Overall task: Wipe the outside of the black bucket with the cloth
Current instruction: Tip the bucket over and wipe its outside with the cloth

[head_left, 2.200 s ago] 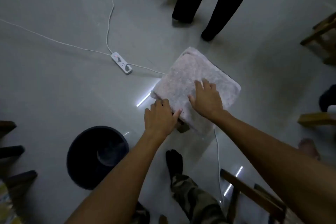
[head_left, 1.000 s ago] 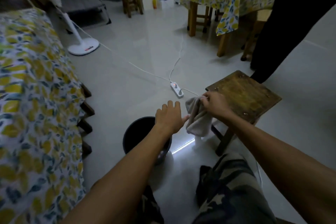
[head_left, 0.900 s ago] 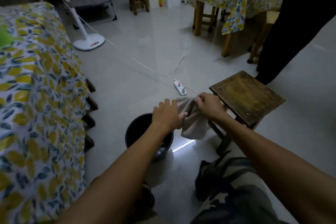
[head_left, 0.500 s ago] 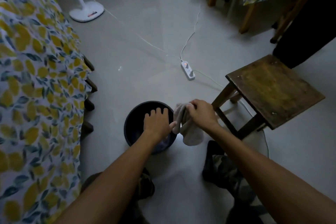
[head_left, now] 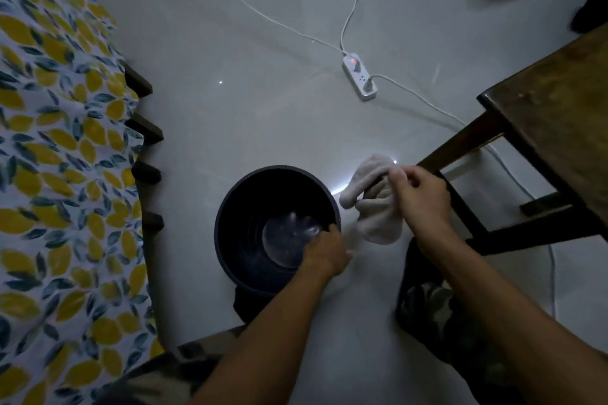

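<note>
Hands at the bucket, cloth bunched beside it

The black bucket (head_left: 263,233) stands upright on the floor (head_left: 263,92), mouth facing up. The left hand (head_left: 324,255) grips its near right rim, fingers (head_left: 316,237) curled over the edge and closed on it. Just right of those fingers, the right hand (head_left: 419,200) pinches the pale cloth (head_left: 375,204), fingers closed on its upper part; the cloth hangs bunched, its long axis running downward, near the bucket's outer wall, though contact cannot be told. A wooden stool (head_left: 552,128) stands right of the right hand, a power strip (head_left: 359,80) beyond it on the floor.
</note>
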